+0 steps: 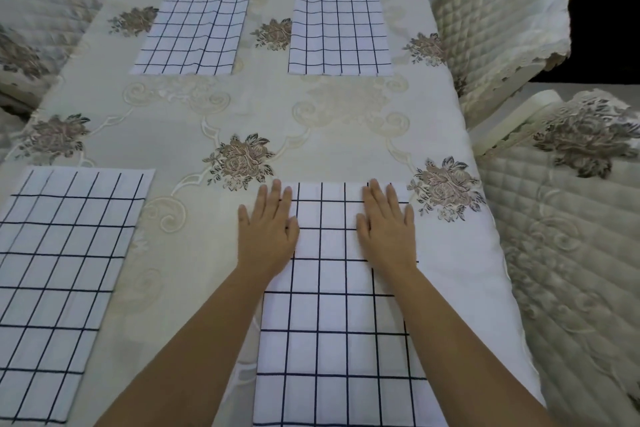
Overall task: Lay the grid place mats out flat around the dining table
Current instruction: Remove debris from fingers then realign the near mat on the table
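Note:
Several white place mats with a dark grid lie flat on the dining table (263, 104), which wears a cream cloth with embroidered flowers. The near right mat (332, 315) lies under both my hands. My left hand (268, 225) presses flat on its far left edge, with straight fingers partly over the cloth. Near its far right edge, my right hand (386, 224) presses flat too. A second mat (62, 270) lies at the near left. Two more lie across the table, at the far left (194, 29) and the far right (339, 31).
Quilted cream chairs stand round the table: one at the far right (498, 17), one at the near right (571, 218) and one at the far left (38, 10). The table's right edge runs close to the near right mat.

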`<state>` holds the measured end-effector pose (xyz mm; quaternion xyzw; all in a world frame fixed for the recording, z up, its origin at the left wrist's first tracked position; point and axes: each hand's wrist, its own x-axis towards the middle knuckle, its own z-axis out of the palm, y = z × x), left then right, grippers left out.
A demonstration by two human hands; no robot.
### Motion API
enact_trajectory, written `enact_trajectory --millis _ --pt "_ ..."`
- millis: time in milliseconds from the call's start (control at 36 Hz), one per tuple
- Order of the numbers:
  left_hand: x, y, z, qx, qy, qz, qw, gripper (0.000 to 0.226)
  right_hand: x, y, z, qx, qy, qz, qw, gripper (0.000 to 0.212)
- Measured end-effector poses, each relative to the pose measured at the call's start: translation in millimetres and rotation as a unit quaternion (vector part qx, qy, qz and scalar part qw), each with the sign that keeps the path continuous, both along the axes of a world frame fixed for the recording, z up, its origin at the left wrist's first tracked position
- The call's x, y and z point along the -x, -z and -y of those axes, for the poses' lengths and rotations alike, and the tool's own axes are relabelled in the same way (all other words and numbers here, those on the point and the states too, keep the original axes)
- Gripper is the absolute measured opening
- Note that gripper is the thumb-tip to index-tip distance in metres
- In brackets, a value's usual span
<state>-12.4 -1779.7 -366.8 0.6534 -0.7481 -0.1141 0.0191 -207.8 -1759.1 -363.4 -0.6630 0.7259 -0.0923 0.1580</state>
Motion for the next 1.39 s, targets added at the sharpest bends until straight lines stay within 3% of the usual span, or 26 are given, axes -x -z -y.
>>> enact_trajectory --millis 111,278,444,528,611,722,972,1083,1167,1250,1389 --pt "-15.4 1.5 -7.1 -0.017 -0.064 0.007 0.998 0.075 26.4 -0.8 -10.7 -0.015 0.041 -0.002 0.999 0.059" --pt "-0.1 -13.5 -43.1 -0.029 -0.100 0.003 0.995 0.078 25.4 -16.4 -29.8 -0.019 0.121 0.077 0.990 0.053" --pt "29.7 -4.7 -112.8 0.041 0.015 0.016 0.999 0.050 -45.3 -24.4 -91.6 0.017 0.016 -0.018 1.000 0.053" --pt "30.3 10.7 -142.4 0.031 0.021 0.029 0.999 0.064 -75.3 -19.3 -121.4 -0.006 -0.021 -0.027 0.999 0.048" --pt "22.9 11.0 -160.4 0.037 0.005 0.005 0.999 0.054 -79.2 -9.6 -139.5 -0.027 -0.037 -0.031 0.998 0.049" --pt "8.1 -0.1 -172.8 0.031 -0.009 -0.018 0.999 0.049 -56.8 -2.5 -152.8 0.015 -0.069 -0.039 0.997 0.051" --pt "-45.8 8.9 -199.3 0.021 -0.029 -0.008 0.999 0.060 -7.6 -2.6 -176.6 0.013 0.042 -0.055 0.998 0.054" --pt "-38.7 8.7 -199.8 0.056 -0.036 -0.007 0.998 0.052 -23.5 -11.1 -182.3 0.013 0.070 -0.081 0.994 0.055" --pt "-24.3 4.2 -205.2 0.094 0.012 -0.020 0.995 0.055 -53.0 -14.3 -192.4 0.050 0.037 -0.061 0.996 0.051" --pt "-18.6 11.7 -217.9 0.083 0.074 -0.015 0.994 0.054 -73.9 -8.9 -207.9 0.026 -0.010 -0.043 0.999 0.052" --pt "-34.6 19.7 -230.3 0.054 0.062 -0.027 0.996 0.056 -51.6 0.6 -219.7 0.027 -0.017 -0.058 0.998 0.054"
